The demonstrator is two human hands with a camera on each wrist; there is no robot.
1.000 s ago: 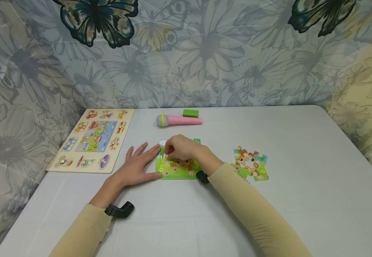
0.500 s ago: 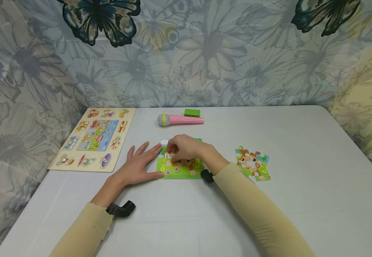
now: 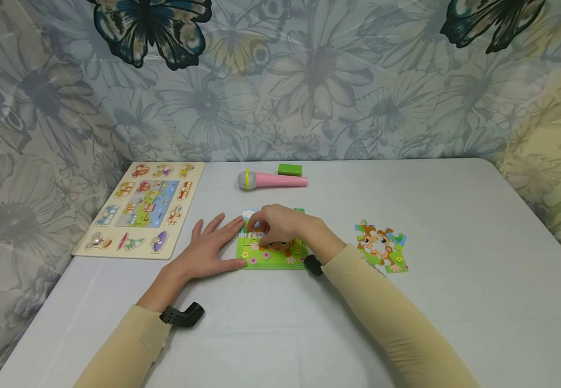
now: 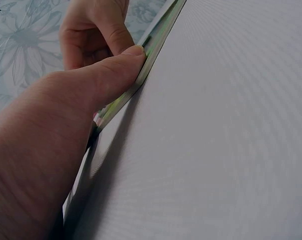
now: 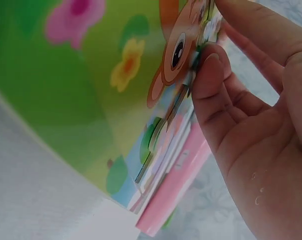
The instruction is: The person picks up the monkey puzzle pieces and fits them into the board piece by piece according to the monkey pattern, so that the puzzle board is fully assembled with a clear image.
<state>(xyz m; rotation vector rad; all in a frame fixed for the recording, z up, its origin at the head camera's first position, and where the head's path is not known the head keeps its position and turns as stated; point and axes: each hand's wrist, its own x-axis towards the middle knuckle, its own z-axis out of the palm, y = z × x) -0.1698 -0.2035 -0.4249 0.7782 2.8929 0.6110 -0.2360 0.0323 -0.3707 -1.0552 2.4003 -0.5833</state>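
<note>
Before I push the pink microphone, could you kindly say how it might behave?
The pink microphone lies on its side and looks round, so it may roll. Its wider head would probably make it veer.

white table before a floral backdrop

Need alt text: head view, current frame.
A person's left hand touches the left edge of a monkey puzzle on a white table, right hand curled over it. Puzzle pieces lie right, a picture board left, a pink microphone and green block behind.
</note>
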